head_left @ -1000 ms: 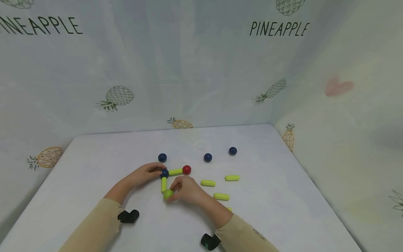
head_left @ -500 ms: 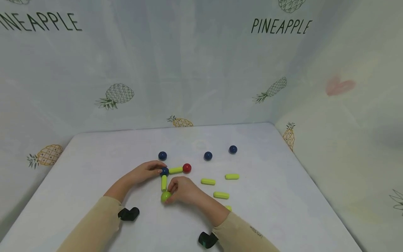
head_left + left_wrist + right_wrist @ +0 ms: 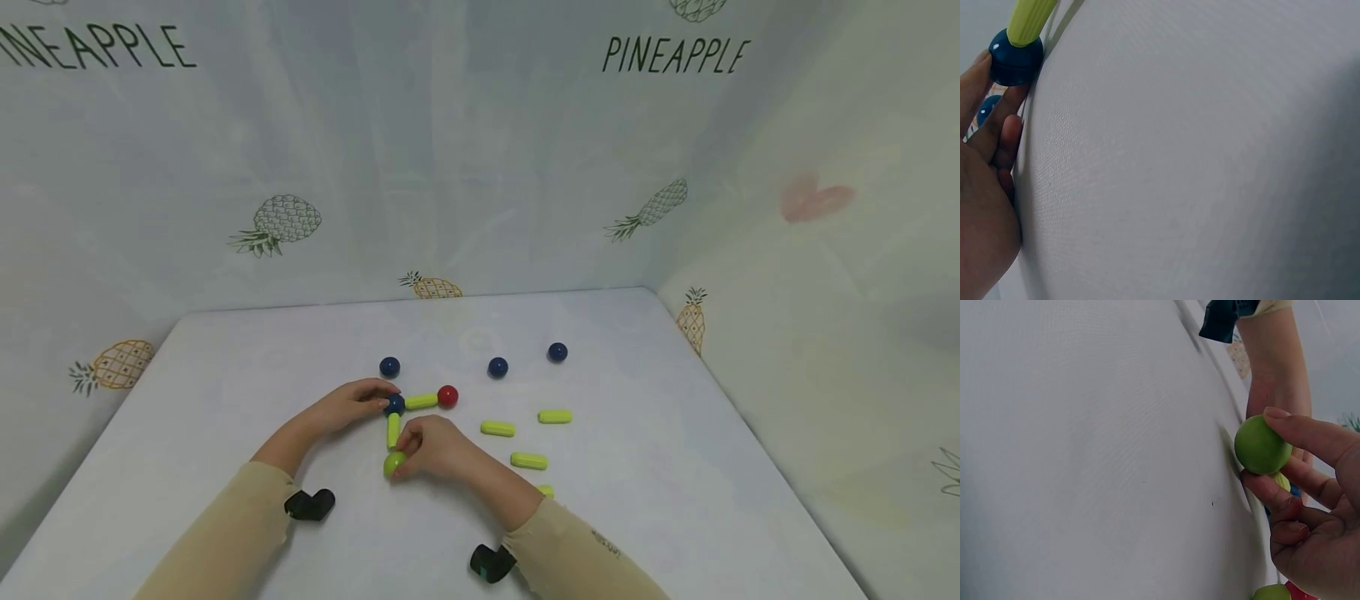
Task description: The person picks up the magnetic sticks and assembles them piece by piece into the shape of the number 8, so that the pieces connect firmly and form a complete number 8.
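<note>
Left arm reaches in from the lower left, left hand (image 3: 348,408) low over the white table (image 3: 637,517), fingers pointing right. Right arm comes from the lower right, right hand (image 3: 438,448) nearer the person, fingers pointing left.

Left: thumb and finger pinch the corner blue ball (image 3: 395,406). Right: thumb and fingertips pinch the green ball (image 3: 393,465), other fingers curled in.

Corner ball carries two sticks: side stick (image 3: 421,402) out to the red ball (image 3: 447,396), near stick (image 3: 393,432) toward the green one. Can't tell if green is attached.

Count: 4 blue balls, incl. three loose blue balls (image 3: 498,367) at the back; 1 red; 1 green; 6 yellow-green sticks, incl. four loose sticks (image 3: 529,461) right of the hands, one partly hidden by the right arm.
</note>
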Action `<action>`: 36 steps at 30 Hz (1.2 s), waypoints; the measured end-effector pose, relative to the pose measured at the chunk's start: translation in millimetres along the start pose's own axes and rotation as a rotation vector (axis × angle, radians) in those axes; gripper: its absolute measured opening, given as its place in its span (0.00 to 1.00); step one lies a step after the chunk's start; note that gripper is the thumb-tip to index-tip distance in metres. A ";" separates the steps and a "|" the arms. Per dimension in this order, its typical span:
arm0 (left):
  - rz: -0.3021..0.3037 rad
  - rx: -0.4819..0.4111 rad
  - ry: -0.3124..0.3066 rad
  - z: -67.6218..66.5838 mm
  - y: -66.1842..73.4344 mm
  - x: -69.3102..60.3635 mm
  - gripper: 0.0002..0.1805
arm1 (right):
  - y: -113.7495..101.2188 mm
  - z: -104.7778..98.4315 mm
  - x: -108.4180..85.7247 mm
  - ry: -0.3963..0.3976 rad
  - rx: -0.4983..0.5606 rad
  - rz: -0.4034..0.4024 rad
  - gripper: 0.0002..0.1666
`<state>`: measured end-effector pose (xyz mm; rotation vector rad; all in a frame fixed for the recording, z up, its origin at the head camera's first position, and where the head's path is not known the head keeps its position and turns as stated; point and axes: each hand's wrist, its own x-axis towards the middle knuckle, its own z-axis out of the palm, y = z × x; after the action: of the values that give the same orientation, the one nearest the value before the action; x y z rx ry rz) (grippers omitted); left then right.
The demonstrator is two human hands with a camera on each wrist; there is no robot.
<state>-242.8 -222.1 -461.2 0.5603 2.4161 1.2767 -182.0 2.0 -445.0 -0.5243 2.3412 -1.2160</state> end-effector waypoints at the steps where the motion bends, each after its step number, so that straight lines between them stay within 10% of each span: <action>1: -0.003 -0.002 -0.001 0.1 -0.5 0.2 0.17 | 0.1 -0.1 0.5 0.001 -0.003 0.000 0.15; 36: -0.006 -0.026 -0.002 1.1 0.0 -0.2 0.17 | -2.8 -7.6 -9.5 0.039 -0.039 0.007 0.18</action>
<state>-242.2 -221.5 -461.9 0.5469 2.3938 1.3027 -177.9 10.5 -436.8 -0.5097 2.4016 -1.1894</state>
